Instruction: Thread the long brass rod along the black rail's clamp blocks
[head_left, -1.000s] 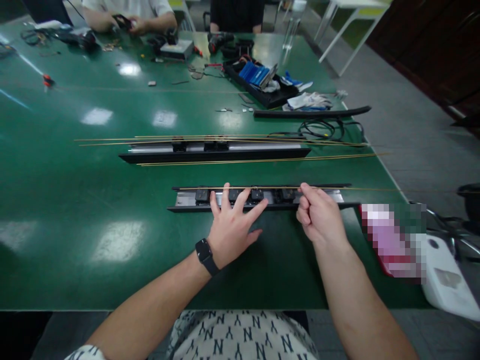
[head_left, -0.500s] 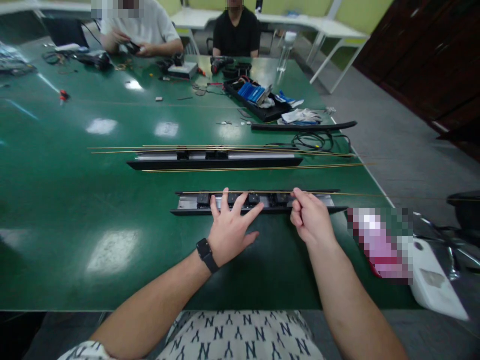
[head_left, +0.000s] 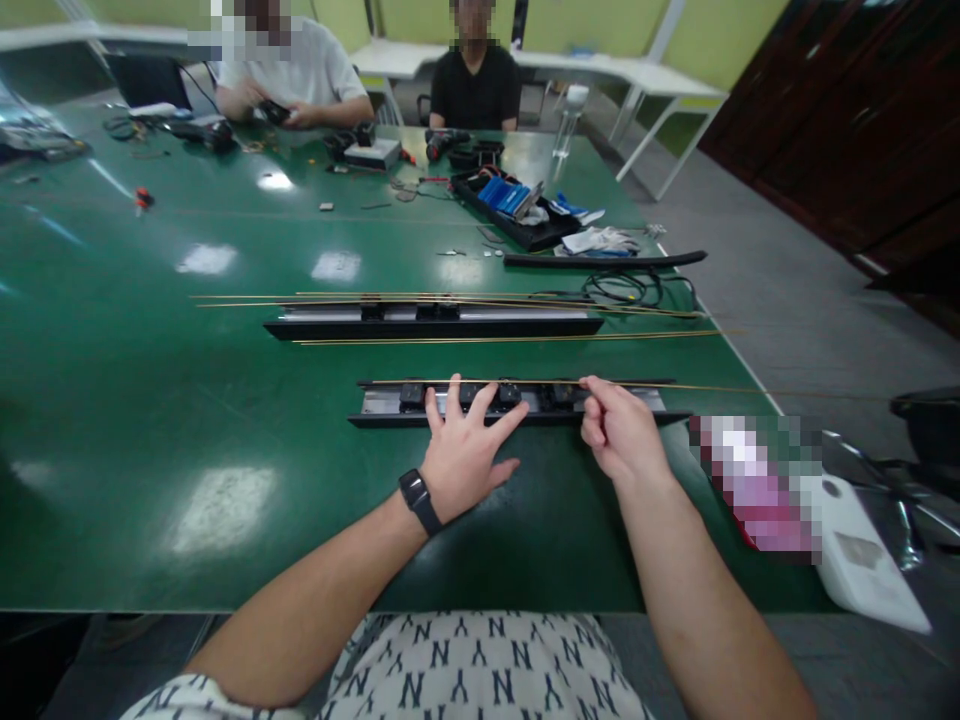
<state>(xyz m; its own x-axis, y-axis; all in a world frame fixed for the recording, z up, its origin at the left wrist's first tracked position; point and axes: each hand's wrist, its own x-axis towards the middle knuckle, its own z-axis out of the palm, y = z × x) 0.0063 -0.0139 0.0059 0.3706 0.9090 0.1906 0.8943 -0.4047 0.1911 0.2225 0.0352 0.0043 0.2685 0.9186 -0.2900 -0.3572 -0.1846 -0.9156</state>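
Note:
A long black rail (head_left: 637, 402) with dark blocks set along it lies across the green table (head_left: 150, 400) in front of me. My left hand (head_left: 466, 448), with a dark watch on the wrist, rests flat on the rail's middle, fingers spread. My right hand (head_left: 621, 432) is closed in a pinch on a thin brass rod (head_left: 720, 388) that runs along the rail's far edge and sticks out past the table's right side.
A second black rail (head_left: 435, 322) with several brass rods lies farther back. Behind it are a black strip, coiled cable (head_left: 626, 286), a black tray (head_left: 517, 210) of blue parts and scattered tools. Two people sit at the far end. A white device (head_left: 862, 560) is at right.
Both hands stay on the rail and rod, the right hand shifting slightly left. The camera tilted up, bringing the far people into view.

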